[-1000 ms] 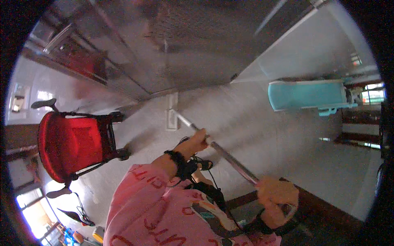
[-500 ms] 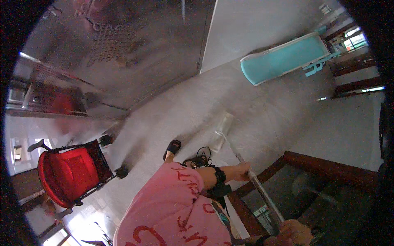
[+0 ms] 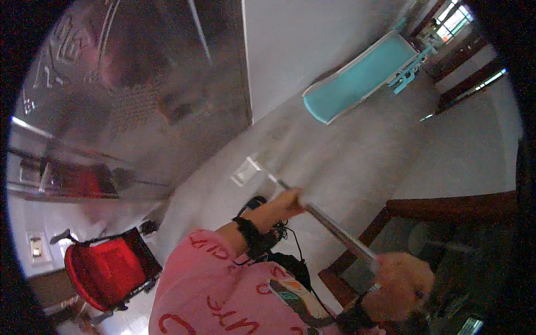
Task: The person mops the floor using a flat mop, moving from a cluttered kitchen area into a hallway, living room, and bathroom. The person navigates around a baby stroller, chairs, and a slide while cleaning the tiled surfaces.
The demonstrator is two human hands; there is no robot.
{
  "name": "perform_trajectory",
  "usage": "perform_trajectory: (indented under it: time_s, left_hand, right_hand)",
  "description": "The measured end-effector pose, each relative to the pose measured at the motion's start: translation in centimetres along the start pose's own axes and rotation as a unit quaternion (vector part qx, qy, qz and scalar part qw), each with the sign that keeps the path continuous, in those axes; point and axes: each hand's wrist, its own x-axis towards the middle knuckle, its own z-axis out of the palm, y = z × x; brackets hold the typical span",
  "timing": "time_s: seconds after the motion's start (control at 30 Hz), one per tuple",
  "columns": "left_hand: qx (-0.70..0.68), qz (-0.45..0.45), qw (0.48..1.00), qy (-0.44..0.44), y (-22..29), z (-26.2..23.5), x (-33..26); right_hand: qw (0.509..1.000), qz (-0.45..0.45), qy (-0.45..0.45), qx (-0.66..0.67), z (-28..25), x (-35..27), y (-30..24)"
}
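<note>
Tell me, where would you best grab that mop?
Probably on the mop pole, not the flat head on the floor. It slants up toward the person, so come from above with two spaced hands, as here: left hand lower down, right hand near the top end.

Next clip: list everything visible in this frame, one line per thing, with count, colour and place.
Mop: one, metallic handle with a pale flat head on the floor, centre.
Floor: grey, middle of the frame.
Slide: one, turquoise, upper right.
Stroller: one, red with black frame, lower left.
Metal panel: large, grey and reflective, upper left.
Wooden frame: dark brown, right.
Shoe: one, black, beside the mop head.
Pink sleeve: one, bottom centre.
Left hand: gripping the handle's middle.
Right hand: gripping the handle's upper end.
</note>
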Motion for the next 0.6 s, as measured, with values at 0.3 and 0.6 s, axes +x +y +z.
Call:
perform_trajectory:
  time_s: [0.3, 0.6]
  left_hand:
    - [-0.303, -0.268, 0.849, 0.339, 0.4, -11.1, 6.3]
    - [-0.279, -0.243, 0.894, 0.254, 6.4, -9.5, 24.1]
  right_hand:
    - [0.736, -0.236, -0.098, 0.627, 2.0, 9.9, -5.7]
    - [0.826, -0.279, 0.002, 0.49, 1.8, 20.1, -6.3]
